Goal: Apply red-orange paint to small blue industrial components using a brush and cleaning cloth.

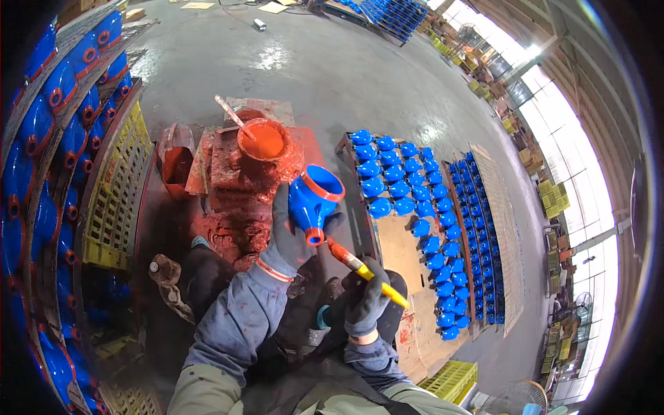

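Note:
A glossy blue funnel-shaped housing (308, 211) is gripped in my gloved left hand (285, 232). Its wide mouth has a red rim and tilts up to the right; the narrow neck points down toward me, with a red ring round its end. My gloved right hand (368, 297) is closed round the yellow handle of a paintbrush (356, 266). The brush's red-coated bristles lie just beside the neck's end; whether they touch it I cannot tell. Beyond my left hand stands a pot of red paint (264, 142) with a stirring stick (234, 116) leaning in it.
A paint-crusted stand (228, 166) bears the pot, with a red-stained bucket (178, 166) beside it. To my right, rows of blue housings (398, 173) stand on a board (398, 245). Racks of red-ringed blue housings (59, 86) and a yellow crate (114, 187) rise at my left.

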Action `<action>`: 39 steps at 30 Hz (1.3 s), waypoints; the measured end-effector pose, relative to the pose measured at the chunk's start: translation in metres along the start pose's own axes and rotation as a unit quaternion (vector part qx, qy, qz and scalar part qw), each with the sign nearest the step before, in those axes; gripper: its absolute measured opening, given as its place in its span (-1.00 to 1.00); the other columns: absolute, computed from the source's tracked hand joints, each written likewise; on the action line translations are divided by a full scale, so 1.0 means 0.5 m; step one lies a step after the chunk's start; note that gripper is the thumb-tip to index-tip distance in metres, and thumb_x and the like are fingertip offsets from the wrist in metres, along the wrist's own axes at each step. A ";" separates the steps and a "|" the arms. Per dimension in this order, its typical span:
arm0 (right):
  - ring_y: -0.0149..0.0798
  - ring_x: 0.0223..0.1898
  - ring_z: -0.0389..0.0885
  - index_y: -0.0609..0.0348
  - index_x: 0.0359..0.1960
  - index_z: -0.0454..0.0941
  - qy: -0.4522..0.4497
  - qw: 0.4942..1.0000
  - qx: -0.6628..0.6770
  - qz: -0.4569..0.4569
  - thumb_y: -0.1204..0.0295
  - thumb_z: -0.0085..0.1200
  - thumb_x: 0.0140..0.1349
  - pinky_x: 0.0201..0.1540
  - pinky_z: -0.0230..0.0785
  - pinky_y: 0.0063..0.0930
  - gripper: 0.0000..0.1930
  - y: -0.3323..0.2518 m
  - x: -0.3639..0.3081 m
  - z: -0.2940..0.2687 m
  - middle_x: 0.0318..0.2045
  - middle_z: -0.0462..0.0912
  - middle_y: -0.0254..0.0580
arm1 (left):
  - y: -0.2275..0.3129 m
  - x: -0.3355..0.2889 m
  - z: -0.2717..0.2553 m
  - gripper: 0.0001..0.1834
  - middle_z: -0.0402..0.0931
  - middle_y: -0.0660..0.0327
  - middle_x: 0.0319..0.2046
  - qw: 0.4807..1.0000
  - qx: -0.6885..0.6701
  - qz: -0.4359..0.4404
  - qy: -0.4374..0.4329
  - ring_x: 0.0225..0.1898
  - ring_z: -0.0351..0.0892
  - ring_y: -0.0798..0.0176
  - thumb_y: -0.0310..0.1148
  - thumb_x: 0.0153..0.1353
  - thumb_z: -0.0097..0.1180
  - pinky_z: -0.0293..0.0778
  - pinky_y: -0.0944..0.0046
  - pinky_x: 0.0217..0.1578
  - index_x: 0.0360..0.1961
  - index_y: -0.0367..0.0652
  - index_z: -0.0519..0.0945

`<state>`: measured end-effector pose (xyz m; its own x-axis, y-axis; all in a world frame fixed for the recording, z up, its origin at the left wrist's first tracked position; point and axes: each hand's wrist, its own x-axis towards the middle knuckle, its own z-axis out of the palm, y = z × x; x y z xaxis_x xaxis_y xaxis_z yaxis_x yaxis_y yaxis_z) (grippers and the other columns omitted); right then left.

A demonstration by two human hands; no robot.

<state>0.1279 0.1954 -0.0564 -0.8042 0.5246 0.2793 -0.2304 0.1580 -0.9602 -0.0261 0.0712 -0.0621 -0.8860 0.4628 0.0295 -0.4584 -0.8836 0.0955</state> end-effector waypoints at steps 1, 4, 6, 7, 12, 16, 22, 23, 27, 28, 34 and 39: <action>-0.32 -0.41 0.58 0.34 0.02 0.53 -0.037 0.999 -0.004 -0.028 0.00 0.00 0.37 -0.31 0.44 -0.46 -0.45 -0.020 -0.013 0.000 -0.36 0.62 -0.16 | 0.000 0.001 -0.012 -0.17 0.52 -0.09 0.06 0.999 0.032 -0.014 0.000 -0.11 0.65 -0.05 0.37 0.24 -0.10 0.66 0.09 -0.15 0.22 -0.15 0.38; 0.01 -0.29 0.65 0.30 -0.15 0.63 -0.072 0.949 -0.181 -0.247 0.43 0.20 0.14 -0.20 0.48 -0.21 -0.73 -0.062 -0.001 0.008 -0.27 0.69 0.00 | -0.009 0.005 -0.037 -0.09 0.53 0.03 0.04 0.997 0.072 -0.026 0.000 -0.08 0.64 0.03 0.45 0.17 -0.09 0.64 -0.07 -0.11 0.29 -0.06 0.32; 0.01 -0.29 0.64 0.24 -0.13 0.65 -0.115 0.929 -0.207 -0.284 0.49 0.26 0.03 -0.22 0.46 -0.22 -0.69 -0.075 0.013 0.011 -0.27 0.69 -0.04 | -0.010 0.005 -0.041 -0.15 0.55 0.01 0.03 0.998 0.020 -0.057 -0.010 -0.08 0.63 -0.01 0.41 0.18 -0.04 0.67 0.08 -0.25 0.25 -0.06 0.37; 0.01 -0.29 0.64 0.22 -0.12 0.65 -0.132 0.919 -0.223 -0.297 0.51 0.27 0.00 -0.22 0.46 -0.23 -0.67 -0.077 0.018 0.011 -0.26 0.70 -0.05 | -0.011 0.005 -0.038 -0.15 0.55 0.01 0.03 0.998 0.029 -0.046 -0.014 -0.08 0.63 -0.01 0.41 0.18 -0.04 0.67 0.08 -0.25 0.25 -0.06 0.37; -0.05 -0.37 0.60 0.17 -0.16 0.68 -0.076 0.944 -0.183 -0.264 0.50 0.28 0.03 -0.26 0.43 -0.28 -0.72 -0.096 0.013 -0.042 -0.34 0.66 -0.08 | -0.006 -0.036 -0.009 -0.25 0.51 0.11 0.03 0.972 0.231 0.044 0.018 -0.04 0.58 0.17 0.33 0.26 -0.06 0.57 0.06 -0.06 0.23 -0.03 0.37; -0.34 -0.28 0.61 0.36 -0.14 0.63 0.057 0.994 0.067 -0.062 0.43 0.13 0.32 -0.22 0.45 -0.46 -0.78 -0.128 0.022 -0.065 -0.26 0.67 -0.15 | -0.020 -0.111 0.011 -0.17 0.35 0.11 0.10 0.815 0.528 0.239 0.007 0.12 0.41 0.11 0.07 0.15 0.27 0.41 0.05 0.11 0.29 -0.14 0.21; -0.32 -0.19 0.63 0.35 -0.17 0.64 -0.064 0.993 0.090 0.035 0.58 0.16 0.23 -0.07 0.46 -0.44 -0.85 -0.175 0.035 -0.084 -0.15 0.70 -0.10 | -0.041 -0.230 0.002 -0.12 0.26 -0.05 0.22 0.455 0.754 0.441 -0.174 0.24 0.33 -0.19 -0.22 -0.07 0.51 0.33 -0.09 0.23 0.25 -0.08 0.29; -0.32 -0.19 0.63 0.35 -0.17 0.64 -0.048 0.994 0.086 0.047 0.58 0.16 0.23 -0.07 0.46 -0.44 -0.85 -0.174 0.030 -0.088 -0.15 0.70 -0.10 | -0.045 -0.245 -0.001 -0.12 0.26 -0.05 0.22 0.457 0.756 0.433 -0.178 0.24 0.33 -0.19 -0.22 -0.07 0.51 0.33 -0.09 0.23 0.25 -0.08 0.29; -0.33 -0.18 0.60 0.29 -0.17 0.64 -0.115 0.990 -0.061 -0.051 0.50 0.09 0.31 -0.08 0.44 -0.43 -0.85 -0.142 -0.001 -0.112 -0.17 0.69 -0.12 | -0.050 -0.273 -0.007 -0.09 0.21 -0.05 0.25 0.468 0.777 0.404 -0.118 0.24 0.31 -0.14 -0.31 -0.10 0.53 0.33 -0.12 0.21 0.26 -0.07 0.24; -0.32 -0.19 0.61 0.30 -0.19 0.65 -0.092 0.995 -0.024 -0.020 0.55 0.10 0.27 -0.08 0.44 -0.44 -0.86 -0.129 -0.011 -0.113 -0.19 0.70 -0.12 | -0.049 -0.273 -0.009 -0.06 0.20 -0.04 0.25 0.485 0.782 0.379 -0.101 0.24 0.31 -0.12 -0.29 -0.10 0.53 0.33 -0.09 0.22 0.28 -0.08 0.23; -0.27 -0.17 0.62 0.29 -0.11 0.65 -0.030 0.999 0.034 -0.025 0.60 0.12 0.22 -0.07 0.45 -0.40 -0.79 -0.092 -0.048 -0.108 -0.16 0.70 -0.11 | -0.035 -0.248 -0.034 -0.06 0.26 -0.04 0.22 0.512 0.785 0.347 -0.027 0.25 0.30 -0.14 -0.44 -0.17 0.51 0.33 -0.02 0.22 0.29 -0.14 0.27; -0.10 -0.17 0.65 0.24 -0.09 0.65 -0.148 0.976 -0.080 -0.136 0.55 0.21 0.14 -0.08 0.48 -0.33 -0.73 -0.113 -0.057 -0.092 -0.19 0.70 -0.08 | -0.049 -0.242 -0.049 -0.13 0.32 -0.02 0.18 0.465 0.814 0.348 -0.036 0.22 0.34 -0.11 -0.49 -0.13 0.44 0.33 0.00 0.23 0.26 -0.15 0.29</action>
<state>0.1892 0.2100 -0.0097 -0.8538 0.1848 0.4867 -0.3877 0.3982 -0.8313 0.0903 0.0350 -0.0922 -0.7483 0.1589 0.6441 0.6492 0.3749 0.6618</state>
